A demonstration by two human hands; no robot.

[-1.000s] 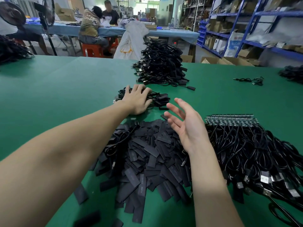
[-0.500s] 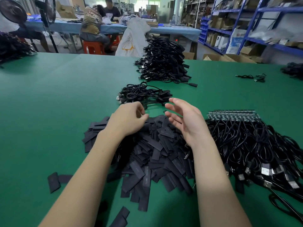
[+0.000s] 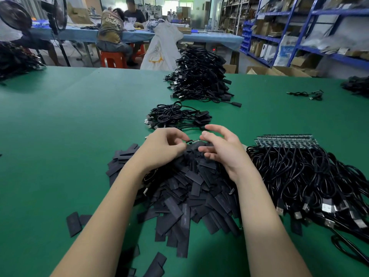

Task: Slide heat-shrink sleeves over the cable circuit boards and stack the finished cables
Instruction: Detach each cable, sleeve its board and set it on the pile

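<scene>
Both hands now meet over the sleeve pile [image 3: 191, 188]: left hand [image 3: 163, 145] pinching, right hand [image 3: 221, 148] loose.

Sleeve heap [image 3: 185, 188] on table [image 3: 60, 126], unfinished cables [image 3: 311, 176] right, finished stacks [image 3: 177, 116] behind.

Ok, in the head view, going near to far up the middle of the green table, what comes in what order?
Pile of black sleeves → the two hands, left hand and right hand → small bundle of finished cables → tall stack of cables → white bag.
</scene>
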